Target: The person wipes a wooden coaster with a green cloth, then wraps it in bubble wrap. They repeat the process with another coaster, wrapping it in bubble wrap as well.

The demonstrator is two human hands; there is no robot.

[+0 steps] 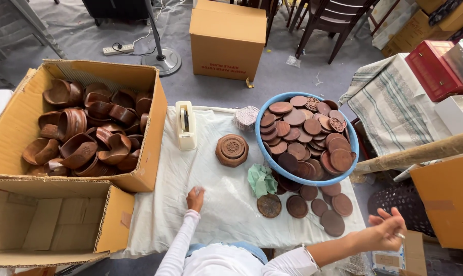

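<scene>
Wooden discs fill blue basin; bowls fill carton; both hands' fingers empty, open.

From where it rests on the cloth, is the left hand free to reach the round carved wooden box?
Probably yes. The left hand lies flat on the white cloth, and only bare cloth shows between it and the carved wooden box.

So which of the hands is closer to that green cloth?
The left hand. It rests on the white sheet a little left of and below the green cloth; the right hand is raised far to its right, off the table edge.
</scene>
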